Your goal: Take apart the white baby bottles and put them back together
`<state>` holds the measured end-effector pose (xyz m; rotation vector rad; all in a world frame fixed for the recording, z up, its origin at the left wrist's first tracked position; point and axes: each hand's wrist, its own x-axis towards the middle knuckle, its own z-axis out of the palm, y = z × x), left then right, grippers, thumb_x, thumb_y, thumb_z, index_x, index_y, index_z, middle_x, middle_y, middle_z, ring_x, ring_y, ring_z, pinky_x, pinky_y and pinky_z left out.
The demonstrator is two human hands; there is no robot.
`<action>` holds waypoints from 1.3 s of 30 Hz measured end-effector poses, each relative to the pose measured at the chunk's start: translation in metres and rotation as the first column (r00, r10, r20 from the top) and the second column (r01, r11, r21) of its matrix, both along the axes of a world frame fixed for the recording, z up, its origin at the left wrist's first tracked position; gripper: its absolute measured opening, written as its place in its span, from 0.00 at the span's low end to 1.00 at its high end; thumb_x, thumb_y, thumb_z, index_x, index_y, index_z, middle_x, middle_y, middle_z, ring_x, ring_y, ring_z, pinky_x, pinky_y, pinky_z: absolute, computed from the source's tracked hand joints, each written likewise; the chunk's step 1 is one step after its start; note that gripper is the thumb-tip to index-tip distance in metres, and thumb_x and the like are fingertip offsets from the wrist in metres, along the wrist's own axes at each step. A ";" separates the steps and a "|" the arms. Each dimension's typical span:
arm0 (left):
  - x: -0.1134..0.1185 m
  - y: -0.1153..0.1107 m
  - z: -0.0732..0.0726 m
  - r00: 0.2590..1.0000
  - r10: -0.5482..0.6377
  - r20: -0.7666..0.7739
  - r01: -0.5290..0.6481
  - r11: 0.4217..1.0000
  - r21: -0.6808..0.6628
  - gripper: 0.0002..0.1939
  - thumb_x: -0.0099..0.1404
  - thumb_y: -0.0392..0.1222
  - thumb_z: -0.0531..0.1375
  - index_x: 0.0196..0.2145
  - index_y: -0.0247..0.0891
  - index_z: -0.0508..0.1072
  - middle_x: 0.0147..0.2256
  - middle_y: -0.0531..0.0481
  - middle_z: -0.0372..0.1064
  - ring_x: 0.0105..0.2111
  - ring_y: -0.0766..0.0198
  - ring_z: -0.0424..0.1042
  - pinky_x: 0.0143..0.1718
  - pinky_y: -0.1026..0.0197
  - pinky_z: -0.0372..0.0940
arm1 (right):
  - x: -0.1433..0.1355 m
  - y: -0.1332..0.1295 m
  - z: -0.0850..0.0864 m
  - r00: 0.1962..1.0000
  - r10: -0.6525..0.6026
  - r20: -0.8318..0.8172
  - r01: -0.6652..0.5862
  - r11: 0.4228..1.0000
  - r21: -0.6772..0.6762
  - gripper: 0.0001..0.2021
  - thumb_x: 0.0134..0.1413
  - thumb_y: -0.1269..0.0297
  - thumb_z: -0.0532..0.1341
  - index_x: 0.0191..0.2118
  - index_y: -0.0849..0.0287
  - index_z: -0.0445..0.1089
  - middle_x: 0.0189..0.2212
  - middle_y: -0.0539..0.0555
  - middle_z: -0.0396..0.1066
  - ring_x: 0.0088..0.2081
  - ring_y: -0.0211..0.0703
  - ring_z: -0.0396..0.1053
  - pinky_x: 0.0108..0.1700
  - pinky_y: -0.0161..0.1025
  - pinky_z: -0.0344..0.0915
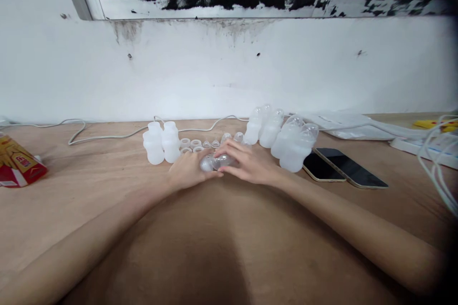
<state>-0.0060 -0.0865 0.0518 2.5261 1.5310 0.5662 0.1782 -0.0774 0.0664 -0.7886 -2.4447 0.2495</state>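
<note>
Both my hands meet at the middle of the wooden table [222,248]. My left hand [188,171] and my right hand [250,162] together grip a small clear plastic piece [214,162], which looks like a bottle cap or teat part. Just behind them lies a row of small white rings and clear caps [200,144]. To the left stand open white bottles [161,142]. To the right stand capped white bottles [286,138].
Two phones [338,166] lie face up right of the bottles. A red and yellow carton [16,162] lies at the left edge. White cables [107,133] run along the wall, and more cables and a power strip [429,145] crowd the right side.
</note>
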 end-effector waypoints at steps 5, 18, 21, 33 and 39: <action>-0.002 0.003 -0.001 1.000 0.013 0.025 -0.013 1.000 -0.010 0.32 0.50 0.64 0.51 0.49 0.47 0.59 0.35 0.50 0.69 0.35 0.55 0.68 0.35 0.56 0.61 | 0.016 0.007 0.020 0.900 -0.296 0.320 0.313 0.950 0.001 0.14 0.45 0.58 0.56 0.39 0.58 0.62 0.36 0.53 0.65 0.33 0.42 0.64 0.31 0.35 0.57; -0.007 0.007 0.003 0.992 0.040 0.118 -0.033 0.998 -0.059 0.29 0.50 0.63 0.52 0.44 0.42 0.64 0.37 0.49 0.68 0.37 0.55 0.67 0.39 0.56 0.60 | 0.044 0.043 -0.004 0.559 -0.499 0.662 0.668 0.744 -0.004 0.13 0.41 0.61 0.57 0.34 0.65 0.67 0.33 0.61 0.69 0.32 0.46 0.67 0.25 0.33 0.56; -0.006 0.006 0.002 0.994 0.027 0.106 -0.022 0.998 -0.052 0.29 0.50 0.63 0.52 0.43 0.41 0.65 0.37 0.48 0.68 0.37 0.55 0.66 0.37 0.57 0.60 | 0.046 0.048 -0.011 0.593 -0.533 0.603 0.662 0.750 0.011 0.15 0.43 0.58 0.56 0.33 0.67 0.67 0.33 0.64 0.68 0.33 0.49 0.67 0.26 0.35 0.57; -0.001 0.003 -0.001 0.987 -0.073 0.142 0.075 0.997 -0.006 0.32 0.47 0.54 0.60 0.47 0.40 0.57 0.42 0.48 0.64 0.39 0.56 0.66 0.39 0.57 0.59 | 0.012 0.011 0.016 0.934 -0.338 0.116 0.354 0.921 -0.161 0.15 0.56 0.56 0.44 0.38 0.60 0.61 0.32 0.56 0.66 0.33 0.41 0.65 0.36 0.39 0.59; 0.002 -0.001 -0.006 0.981 -0.183 0.070 0.175 0.978 0.110 0.27 0.50 0.49 0.59 0.45 0.38 0.55 0.41 0.46 0.61 0.39 0.58 0.65 0.37 0.59 0.60 | -0.017 -0.019 0.013 0.962 -0.200 0.189 0.265 0.857 -0.441 0.12 0.51 0.54 0.51 0.34 0.58 0.57 0.17 0.46 0.63 0.18 0.34 0.60 0.23 0.33 0.54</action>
